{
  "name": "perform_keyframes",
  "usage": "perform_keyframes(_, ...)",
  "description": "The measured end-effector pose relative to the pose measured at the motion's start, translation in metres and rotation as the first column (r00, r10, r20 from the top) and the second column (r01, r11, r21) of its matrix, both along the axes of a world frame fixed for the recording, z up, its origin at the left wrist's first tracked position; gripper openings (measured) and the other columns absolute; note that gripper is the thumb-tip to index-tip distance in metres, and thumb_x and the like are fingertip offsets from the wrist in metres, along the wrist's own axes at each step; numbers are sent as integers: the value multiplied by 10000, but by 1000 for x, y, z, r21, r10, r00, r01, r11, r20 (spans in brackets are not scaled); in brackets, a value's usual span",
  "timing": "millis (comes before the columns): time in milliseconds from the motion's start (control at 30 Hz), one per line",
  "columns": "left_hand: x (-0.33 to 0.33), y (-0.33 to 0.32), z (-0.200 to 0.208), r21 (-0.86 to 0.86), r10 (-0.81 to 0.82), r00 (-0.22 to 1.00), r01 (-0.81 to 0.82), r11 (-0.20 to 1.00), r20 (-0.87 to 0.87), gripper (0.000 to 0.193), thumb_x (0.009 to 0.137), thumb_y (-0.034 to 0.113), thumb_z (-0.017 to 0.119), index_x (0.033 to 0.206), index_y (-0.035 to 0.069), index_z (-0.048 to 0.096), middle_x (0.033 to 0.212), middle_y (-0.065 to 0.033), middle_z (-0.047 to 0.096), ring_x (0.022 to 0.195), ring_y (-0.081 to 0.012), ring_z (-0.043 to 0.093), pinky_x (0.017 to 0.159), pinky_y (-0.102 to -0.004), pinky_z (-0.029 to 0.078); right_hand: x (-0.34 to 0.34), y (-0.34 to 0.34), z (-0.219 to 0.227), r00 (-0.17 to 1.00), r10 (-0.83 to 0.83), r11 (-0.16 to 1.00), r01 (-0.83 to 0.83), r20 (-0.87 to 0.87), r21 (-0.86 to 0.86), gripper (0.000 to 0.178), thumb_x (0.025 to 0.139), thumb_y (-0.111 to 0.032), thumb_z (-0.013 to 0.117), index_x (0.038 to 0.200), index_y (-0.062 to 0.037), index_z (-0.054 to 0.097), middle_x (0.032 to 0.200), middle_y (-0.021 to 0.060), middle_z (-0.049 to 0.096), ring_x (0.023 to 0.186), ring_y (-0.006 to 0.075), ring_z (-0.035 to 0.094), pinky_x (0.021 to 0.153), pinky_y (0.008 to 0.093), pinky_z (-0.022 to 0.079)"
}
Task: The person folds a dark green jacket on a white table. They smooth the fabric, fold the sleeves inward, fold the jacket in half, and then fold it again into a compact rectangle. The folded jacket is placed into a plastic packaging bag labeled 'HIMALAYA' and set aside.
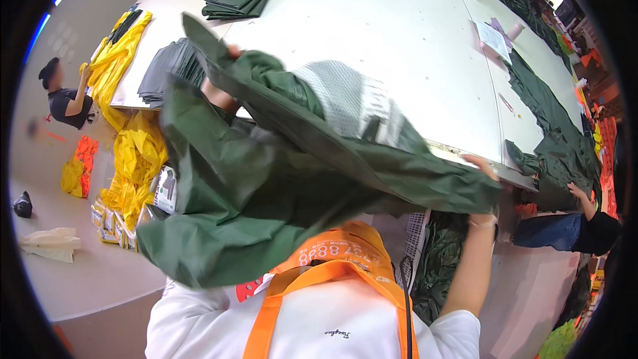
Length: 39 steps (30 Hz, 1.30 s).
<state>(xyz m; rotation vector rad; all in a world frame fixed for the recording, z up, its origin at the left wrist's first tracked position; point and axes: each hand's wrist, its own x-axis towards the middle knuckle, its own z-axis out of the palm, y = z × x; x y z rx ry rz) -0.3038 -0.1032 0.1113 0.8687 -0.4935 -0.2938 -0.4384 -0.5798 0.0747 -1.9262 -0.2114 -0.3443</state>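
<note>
A dark green raincoat-like garment (252, 179) is stretched in the air in front of me, blurred by motion. Pale grey mesh lining (332, 86) with a white label shows at its far side. My left hand (221, 97) is raised at the upper left and closed on the garment, mostly hidden behind the green fabric. Over at the right, my right hand (484, 167) grips the garment's other end, its fingers wrapped round the edge beside the table. I wear an orange apron (266, 322) over a white shirt.
A large white table (412, 53) lies ahead. On it are a folded green stack (236, 1), a dark grey stack (169, 70) and green garments (555, 119) at right. Yellow garments (136, 153) hang at left. A plastic crate (413, 242) stands below. Two other people work at the sides.
</note>
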Motion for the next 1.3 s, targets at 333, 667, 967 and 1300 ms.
perform_keyframes(333,-92,140,72,676,388,921,-314,667,45,256,827,246,596,950,35,520,841,-57,518,794,-175,495,728,-316,412,-53,-36,155,929,264,908,-330,-260,-259,296,801,-277,677,773,7,601,666,57,557,573,167,554,525,290,456)
perform_keyframes(667,187,28,67,584,463,634,-766,269,619,283,812,239,543,855,-26,632,682,-97,583,626,-232,527,613,-360,416,207,-81,112,931,-333,942,336,149,0,163,871,-97,572,935,27,655,861,-19,636,786,61,522,740,225,407)
perform_keyframes(967,399,-109,-140,899,393,855,-172,-402,339,522,781,472,508,941,6,679,921,-239,652,902,-363,615,840,-416,458,479,-132,-139,822,-511,834,403,-253,-376,315,754,-213,617,874,77,644,848,247,656,796,326,638,751,377,464)
perform_keyframes(1300,417,-159,-171,662,352,910,127,-738,219,749,631,703,642,1050,84,682,1150,-183,541,1138,-353,421,967,-442,325,502,-115,-191,869,-198,980,191,-453,-63,294,786,-265,721,864,0,621,737,73,643,751,161,618,708,290,480)
